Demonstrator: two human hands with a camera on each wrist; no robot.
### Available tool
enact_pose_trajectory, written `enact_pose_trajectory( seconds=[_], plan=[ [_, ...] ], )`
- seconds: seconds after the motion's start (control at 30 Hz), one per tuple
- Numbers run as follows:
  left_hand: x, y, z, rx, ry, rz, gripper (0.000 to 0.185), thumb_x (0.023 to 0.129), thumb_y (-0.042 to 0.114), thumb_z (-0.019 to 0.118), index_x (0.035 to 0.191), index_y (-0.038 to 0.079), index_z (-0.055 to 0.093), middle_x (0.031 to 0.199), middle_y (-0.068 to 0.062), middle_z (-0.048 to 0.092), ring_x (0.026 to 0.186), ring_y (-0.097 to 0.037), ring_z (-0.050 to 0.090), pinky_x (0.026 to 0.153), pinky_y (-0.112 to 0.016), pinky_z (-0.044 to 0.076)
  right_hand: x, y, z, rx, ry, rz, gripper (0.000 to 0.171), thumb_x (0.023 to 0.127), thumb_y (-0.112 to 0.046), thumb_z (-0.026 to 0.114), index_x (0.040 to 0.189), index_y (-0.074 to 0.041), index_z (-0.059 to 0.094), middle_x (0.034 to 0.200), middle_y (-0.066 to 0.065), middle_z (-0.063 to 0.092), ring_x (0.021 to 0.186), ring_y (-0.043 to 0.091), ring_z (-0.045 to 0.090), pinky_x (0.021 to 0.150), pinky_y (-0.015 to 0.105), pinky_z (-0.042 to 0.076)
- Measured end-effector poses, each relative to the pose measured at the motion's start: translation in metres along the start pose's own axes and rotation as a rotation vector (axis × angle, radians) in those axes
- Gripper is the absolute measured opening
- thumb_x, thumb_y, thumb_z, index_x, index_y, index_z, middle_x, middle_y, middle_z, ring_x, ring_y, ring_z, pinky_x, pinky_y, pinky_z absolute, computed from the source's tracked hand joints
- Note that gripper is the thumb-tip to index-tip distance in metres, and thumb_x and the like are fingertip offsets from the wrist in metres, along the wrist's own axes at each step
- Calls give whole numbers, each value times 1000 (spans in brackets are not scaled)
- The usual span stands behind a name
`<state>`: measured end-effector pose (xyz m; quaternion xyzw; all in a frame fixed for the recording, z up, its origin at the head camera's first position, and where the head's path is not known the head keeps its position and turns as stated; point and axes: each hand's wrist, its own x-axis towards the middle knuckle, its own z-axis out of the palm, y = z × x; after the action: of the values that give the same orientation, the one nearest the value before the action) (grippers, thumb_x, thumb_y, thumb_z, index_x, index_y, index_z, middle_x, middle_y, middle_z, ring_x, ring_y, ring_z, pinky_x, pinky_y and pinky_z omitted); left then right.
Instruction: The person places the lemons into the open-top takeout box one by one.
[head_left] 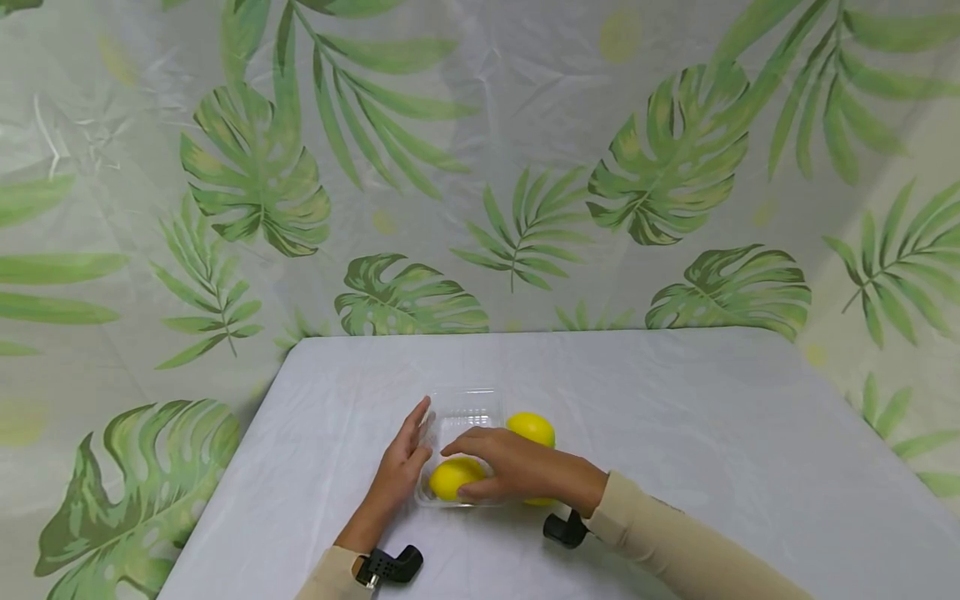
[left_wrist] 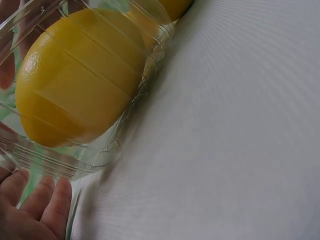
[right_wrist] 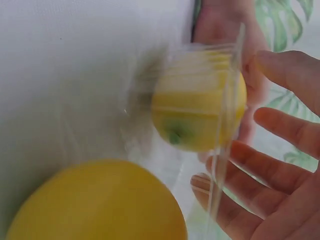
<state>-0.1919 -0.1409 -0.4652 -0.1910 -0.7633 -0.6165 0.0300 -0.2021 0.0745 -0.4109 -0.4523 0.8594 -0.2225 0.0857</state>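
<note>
A clear plastic box (head_left: 480,406) sits open on the table, with one lemon (head_left: 453,478) in its near end. My left hand (head_left: 400,467) lies along the box's left side, fingers fairly straight; the left wrist view shows its fingertips (left_wrist: 57,205) right at the plastic wall. Over the near end of the box is my right hand (head_left: 510,465), its thumb overlapping the lemon in the head view. Spread fingers (right_wrist: 270,170) show beside that lemon (right_wrist: 195,110) in the right wrist view, not curled round it.
Right of the box lies a second lemon (head_left: 531,428). Part of another lemon (head_left: 540,502) shows below the right wrist. A white cloth covers the table (head_left: 660,417), and a leaf-patterned sheet (head_left: 525,125) hangs behind its far edge.
</note>
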Motion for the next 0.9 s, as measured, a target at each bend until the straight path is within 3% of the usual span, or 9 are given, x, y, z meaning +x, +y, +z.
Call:
enact_pose_trajectory(
  seconds=[0.23, 0.47, 0.9],
  plan=[
    [0, -1, 0, 4, 6, 8, 61, 94, -12, 39, 151, -4, 20, 156, -23, 20, 138, -42, 28, 108, -51, 27, -13, 5, -12, 11, 50, 13, 50, 90, -37, 66, 134, -15, 56, 134, -4, 55, 125, 11, 50, 106, 32, 41],
    [0, 0, 0, 10, 8, 6, 61, 93, -13, 39, 151, -4, 21, 156, -23, 20, 139, -42, 28, 108, -51, 27, -27, 12, -19, 10, 143, -38, 49, 88, -31, 69, 132, -13, 56, 131, -2, 57, 121, 12, 53, 101, 32, 45],
    [0, 0, 2, 17, 22, 12, 61, 92, -14, 39, 150, -6, 22, 156, -23, 21, 138, -43, 29, 109, -49, 27, -48, 17, -24, 54, 166, 1, 47, 87, -27, 71, 131, -15, 58, 129, -5, 58, 115, 10, 55, 97, 31, 48]
  ],
)
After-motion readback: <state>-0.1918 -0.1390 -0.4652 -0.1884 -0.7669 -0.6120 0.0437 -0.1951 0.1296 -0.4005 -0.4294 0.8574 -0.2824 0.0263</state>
